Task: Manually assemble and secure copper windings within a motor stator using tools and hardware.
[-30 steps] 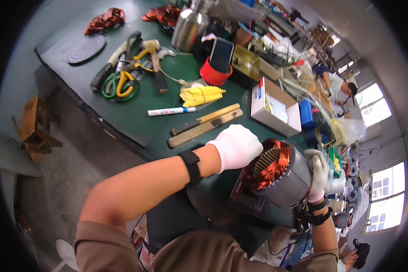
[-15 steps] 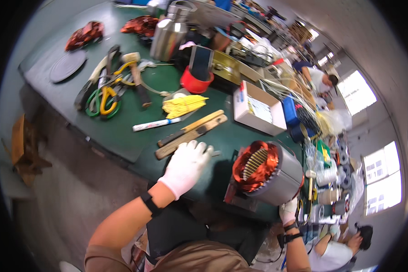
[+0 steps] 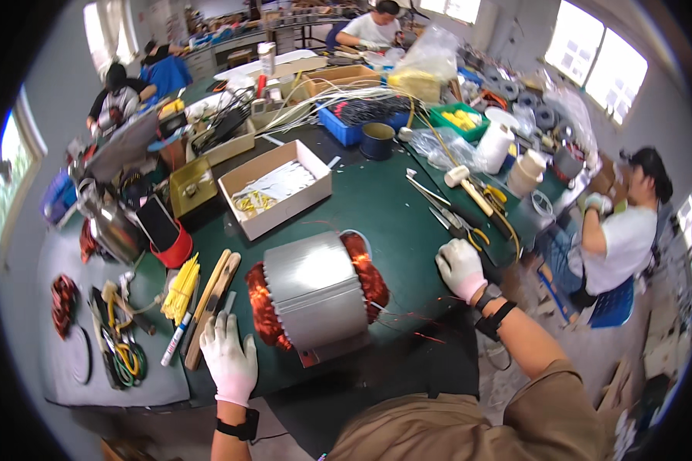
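Observation:
A grey motor stator point(image 3: 315, 288) lies on its side on the green table, copper windings point(image 3: 267, 307) bulging from both ends. Thin loose wires trail from its right end. Left of it, my left hand point(image 3: 229, 361), in a white glove, rests on the table with its fingers stretched out. A narrow grey strip point(image 3: 230, 301) lies by those fingertips, beside two wooden sticks point(image 3: 211, 307). My right hand point(image 3: 461, 270), also gloved, is apart from the stator at the table's right side, its fingers loosely bent and partly apart. Nearest to it are yellow-handled pliers point(image 3: 477, 237).
A white box point(image 3: 288, 201) with paper strips stands behind the stator. Yellow sleeves point(image 3: 181, 288), a marker point(image 3: 175, 338) and scissors point(image 3: 127, 361) lie at left. A mallet point(image 3: 469, 188) lies at right. A co-worker point(image 3: 619, 238) sits at the right.
The view has swung to the right. My right hand, partly hidden behind the stator before, now shows fully, apart from it. My left hand is still beside the wooden sticks.

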Tool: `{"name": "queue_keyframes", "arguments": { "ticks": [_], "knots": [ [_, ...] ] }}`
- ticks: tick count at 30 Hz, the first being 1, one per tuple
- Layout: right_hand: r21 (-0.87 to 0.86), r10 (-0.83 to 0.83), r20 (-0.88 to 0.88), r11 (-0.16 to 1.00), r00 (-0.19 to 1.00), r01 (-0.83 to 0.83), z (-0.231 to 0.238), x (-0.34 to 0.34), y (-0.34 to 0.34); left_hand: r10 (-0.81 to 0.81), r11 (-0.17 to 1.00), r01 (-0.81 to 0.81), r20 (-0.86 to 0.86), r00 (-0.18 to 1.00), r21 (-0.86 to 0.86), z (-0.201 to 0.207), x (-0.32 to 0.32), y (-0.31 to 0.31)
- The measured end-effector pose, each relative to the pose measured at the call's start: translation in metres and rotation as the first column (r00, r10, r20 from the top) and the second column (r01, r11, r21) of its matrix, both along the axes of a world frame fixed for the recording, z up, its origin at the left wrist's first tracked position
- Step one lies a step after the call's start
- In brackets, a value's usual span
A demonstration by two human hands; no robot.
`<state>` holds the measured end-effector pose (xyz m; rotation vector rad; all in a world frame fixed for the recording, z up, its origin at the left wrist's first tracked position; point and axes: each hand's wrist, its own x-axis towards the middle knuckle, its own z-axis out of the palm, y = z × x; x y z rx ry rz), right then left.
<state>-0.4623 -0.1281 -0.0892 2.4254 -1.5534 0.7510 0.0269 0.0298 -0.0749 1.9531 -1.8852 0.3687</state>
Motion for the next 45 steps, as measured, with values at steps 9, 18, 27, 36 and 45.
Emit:
{"name": "queue_keyframes", "arguments": {
  "ticks": [9, 18, 27, 36, 45],
  "knots": [
    [0.023, -0.039, 0.123, 0.999, 0.992, 0.036, -0.003, -0.013, 0.002, -0.023, 0.999, 0.025, -0.079, 0.997, 0.022, -0.027, 0.008, 0.008],
    [0.034, -0.006, 0.161, 0.999, 0.987, 0.001, -0.009, -0.016, -0.002, 0.073, 0.997, -0.07, -0.238, 0.969, 0.021, -0.029, 0.0, 0.01],
    [0.172, -0.014, 0.101, 0.985, 0.995, -0.004, 0.009, -0.01, -0.011, -0.059, 0.888, 0.028, 0.052, 0.997, 0.46, -0.122, 0.117, 0.074],
    [0.157, -0.015, 0.062, 0.988, 0.998, 0.005, 0.008, -0.013, -0.008, 0.075, 0.997, -0.06, -0.647, 0.759, 0.046, -0.1, 0.074, 0.043],
    [0.005, 0.086, 0.328, 0.996, 0.941, -0.092, 0.033, -0.053, -0.015, -0.12, 0.955, 0.235, -0.483, 0.867, 0.183, 0.018, -0.076, 0.043]
  ]
}}
